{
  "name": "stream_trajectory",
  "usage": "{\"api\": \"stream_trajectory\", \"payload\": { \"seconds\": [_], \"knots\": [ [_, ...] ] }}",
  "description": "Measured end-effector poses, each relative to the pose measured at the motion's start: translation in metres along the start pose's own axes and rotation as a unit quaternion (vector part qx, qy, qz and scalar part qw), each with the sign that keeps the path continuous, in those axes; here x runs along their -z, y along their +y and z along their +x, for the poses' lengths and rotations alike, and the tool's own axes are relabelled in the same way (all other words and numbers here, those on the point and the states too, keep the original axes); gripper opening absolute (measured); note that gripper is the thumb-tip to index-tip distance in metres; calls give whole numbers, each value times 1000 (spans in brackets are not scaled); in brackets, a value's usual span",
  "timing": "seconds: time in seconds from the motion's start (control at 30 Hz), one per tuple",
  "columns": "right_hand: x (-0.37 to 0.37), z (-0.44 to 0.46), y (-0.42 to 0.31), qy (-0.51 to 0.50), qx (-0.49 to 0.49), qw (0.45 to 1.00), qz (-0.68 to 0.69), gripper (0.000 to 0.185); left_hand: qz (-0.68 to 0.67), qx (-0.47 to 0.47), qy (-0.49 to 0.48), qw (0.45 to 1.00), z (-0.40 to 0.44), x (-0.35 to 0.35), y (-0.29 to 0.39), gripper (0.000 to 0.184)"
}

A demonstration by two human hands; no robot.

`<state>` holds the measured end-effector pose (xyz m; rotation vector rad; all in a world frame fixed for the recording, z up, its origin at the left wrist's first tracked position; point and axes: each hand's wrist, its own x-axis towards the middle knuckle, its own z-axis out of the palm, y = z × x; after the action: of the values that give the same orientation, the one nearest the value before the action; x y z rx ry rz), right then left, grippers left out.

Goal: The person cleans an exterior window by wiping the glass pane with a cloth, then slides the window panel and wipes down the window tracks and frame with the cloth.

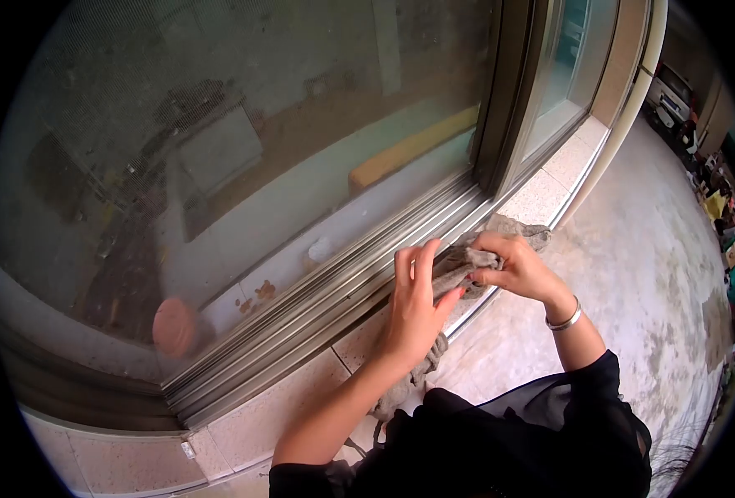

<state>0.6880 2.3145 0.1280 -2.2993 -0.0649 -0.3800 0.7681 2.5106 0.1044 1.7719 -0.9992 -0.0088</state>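
Note:
A crumpled grey-brown cloth [450, 274] is bunched between my two hands above the window ledge. My right hand [517, 267], with a silver bangle at the wrist, pinches a fold of it between thumb and fingers. My left hand [415, 311] is curled loosely around another part, thumb and forefinger on either side of the fabric. One end of the cloth spreads past my right hand; more hangs down behind my left wrist. Just beside my left hand runs the metal track [342, 303] of a sliding window.
A large dusty glass pane [301, 108] rises on the left, with a pink round object [173, 327] seen at its lower part. The tiled ledge [293, 398] borders the track. Concrete floor [633, 274] lies to the right, with a parked vehicle [670, 95] and piled items beyond.

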Motion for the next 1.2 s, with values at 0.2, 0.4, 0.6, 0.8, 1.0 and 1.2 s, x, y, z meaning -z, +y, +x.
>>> {"api": "stream_trajectory", "payload": {
  "seconds": [0.2,0.4,0.6,0.8,1.0,1.2],
  "knots": [
    [5,1,6,148,3,965,-217,45,249,-30,-91,964,-36,17,-2,42],
    [24,49,38,326,87,829,-447,42,92,8,-29,995,-34,-6,-7,45],
    [8,56,55,292,-183,878,-334,32,129,-80,-31,988,-19,-27,0,56],
    [1,44,56,389,-118,887,-218,22,178,-41,-174,968,-12,-55,0,47],
    [-4,55,66,398,-50,781,-478,18,-36,-64,-5,997,26,-64,2,39],
    [-32,37,64,255,22,868,-426,29,40,-23,-39,998,14,-65,-16,35]
  ]
}}
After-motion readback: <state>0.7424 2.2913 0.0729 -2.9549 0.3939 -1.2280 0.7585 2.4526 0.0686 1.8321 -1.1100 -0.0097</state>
